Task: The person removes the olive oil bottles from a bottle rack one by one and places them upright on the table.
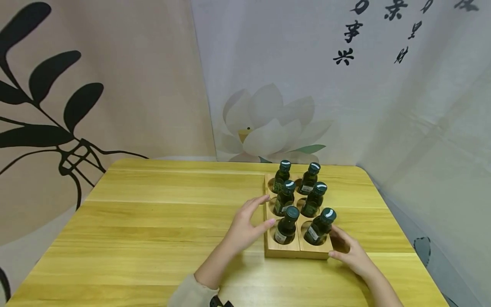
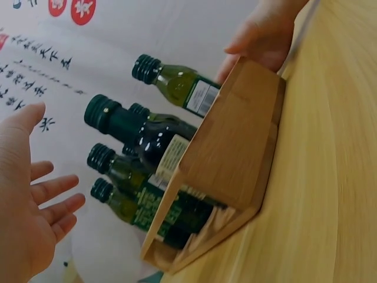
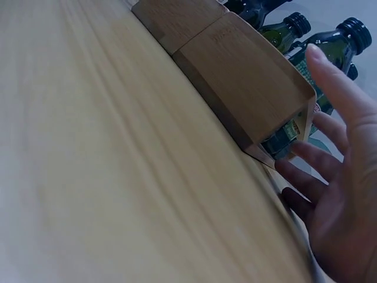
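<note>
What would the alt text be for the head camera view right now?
A wooden rack holding six dark green bottles sits on a yellow wooden table, with a person's open left hand at its left side and open right hand at its near right corner. Printed fabric backdrops hang behind the table.

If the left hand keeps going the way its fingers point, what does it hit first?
Probably the left wall of the wooden bottle rack: the left hand points right at it, fingers open, with the near-left green bottle just behind. Whether they already touch is unclear.
</note>
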{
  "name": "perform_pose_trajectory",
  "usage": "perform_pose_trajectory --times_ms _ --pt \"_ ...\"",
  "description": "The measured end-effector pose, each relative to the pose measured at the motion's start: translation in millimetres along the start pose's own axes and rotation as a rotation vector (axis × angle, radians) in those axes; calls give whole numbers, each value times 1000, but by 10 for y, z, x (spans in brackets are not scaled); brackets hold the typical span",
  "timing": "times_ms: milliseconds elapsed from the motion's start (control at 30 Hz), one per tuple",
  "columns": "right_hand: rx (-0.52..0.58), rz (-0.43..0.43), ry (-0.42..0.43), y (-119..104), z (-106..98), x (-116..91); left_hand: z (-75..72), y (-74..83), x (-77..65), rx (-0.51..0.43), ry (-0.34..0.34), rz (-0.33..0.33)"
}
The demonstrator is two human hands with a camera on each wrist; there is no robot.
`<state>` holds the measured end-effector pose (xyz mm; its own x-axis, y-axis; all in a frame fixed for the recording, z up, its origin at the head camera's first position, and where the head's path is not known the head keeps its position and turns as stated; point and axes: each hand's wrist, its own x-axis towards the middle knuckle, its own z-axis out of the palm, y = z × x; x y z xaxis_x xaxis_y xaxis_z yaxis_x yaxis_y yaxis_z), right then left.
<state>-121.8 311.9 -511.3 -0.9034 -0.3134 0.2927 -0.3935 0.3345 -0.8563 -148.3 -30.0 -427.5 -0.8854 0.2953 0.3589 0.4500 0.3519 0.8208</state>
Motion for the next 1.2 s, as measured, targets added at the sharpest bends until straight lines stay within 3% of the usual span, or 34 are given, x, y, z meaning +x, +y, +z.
perform_pose_trajectory --times_ms 400,667,1200 --pt "-27 57 -6 28 -5 -7 228 11 113 -96 -29 94" --pt "-15 69 -8 38 -13 -5 316 76 168 -156 -57 87" --pt "-42 74 -5 32 -3 -7 388 81 259 -148 -75 56"
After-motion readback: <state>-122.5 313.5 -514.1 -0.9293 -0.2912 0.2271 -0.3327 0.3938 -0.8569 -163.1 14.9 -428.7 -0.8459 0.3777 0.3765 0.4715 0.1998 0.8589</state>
